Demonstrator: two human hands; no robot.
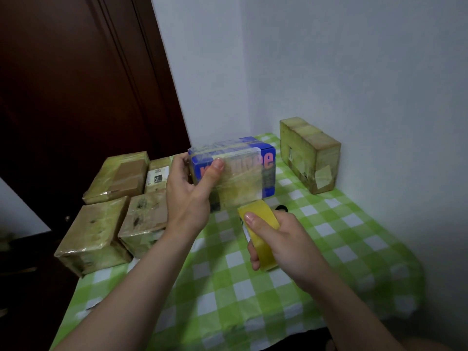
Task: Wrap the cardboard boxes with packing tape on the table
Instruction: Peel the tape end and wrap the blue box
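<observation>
1. Centre of the table (228, 287), on the green check cloth: the blue box (269, 190), with clear tape shining over its top and front.
2. Left hand (187, 188) grips the blue box at its left end. The fingers curl round the far side and the thumb (215, 168) presses flat on the taped front face.
3. Right hand (281, 239) is just below and in front of the blue box, fingers clenched round the yellow roll (266, 215), with one fingertip lying across the rim.
4. A strip (240, 193) runs taut from the roll up onto the front of the blue box, so box and roll are joined.
5. Whether the blue box sits flat on the cloth, I cannot tell; its lower edge is hidden behind the strip and the left hand.
6. Left of the blue box: four wrapped boxes (144, 219), packed close together, the nearest right beside the left wrist.
7. Right of the blue box and farther back: another wrapped box (309, 153), standing on edge against the wall.
8. Well left of the blue box, a dark door (76, 84).
</observation>
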